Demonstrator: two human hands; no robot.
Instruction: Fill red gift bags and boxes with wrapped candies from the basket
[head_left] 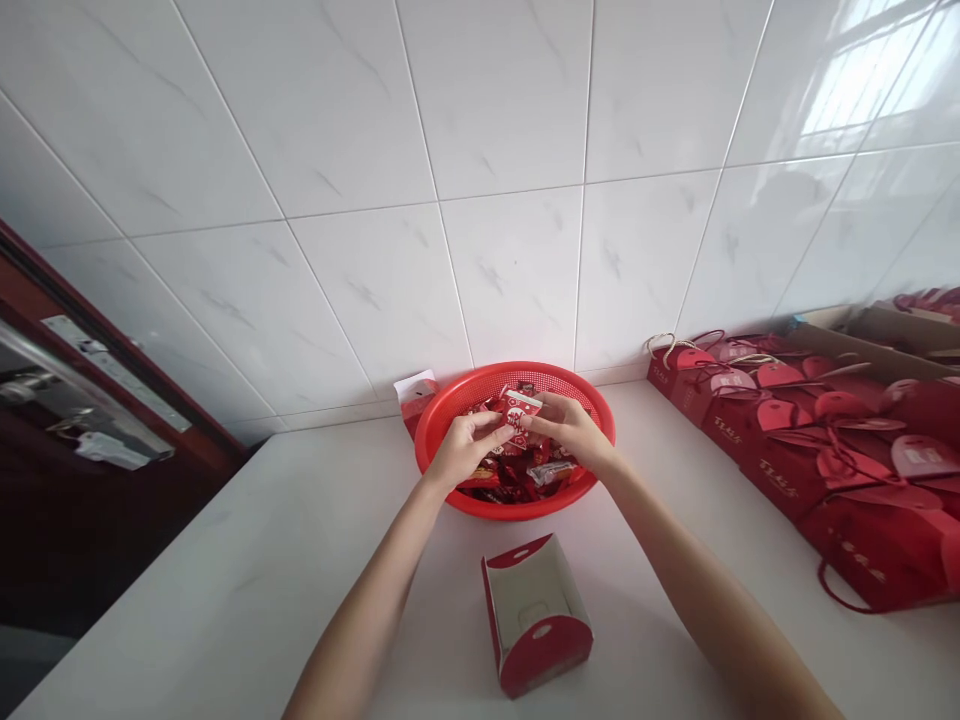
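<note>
Over a red plastic basket (517, 511) of wrapped candies (517, 482), both of my hands hold one small red-and-white packet (519, 412) with printed characters. My left hand (471, 445) pinches its left side between thumb and fingers. On the other side, my right hand (571, 432) grips the packet's right edge, thumb in front. Nearer to me on the counter stands an open red cardboard box (547, 655) with a pale inside; its visible inside shows no candy.
Rows of red gift boxes (810, 440) with cord handles fill the right side of the white counter (247, 560). A red-and-white carton (415, 392) stands behind the basket, against the tiled wall (510, 270). At the left is a dark red door (97, 420) with keys in its lock.
</note>
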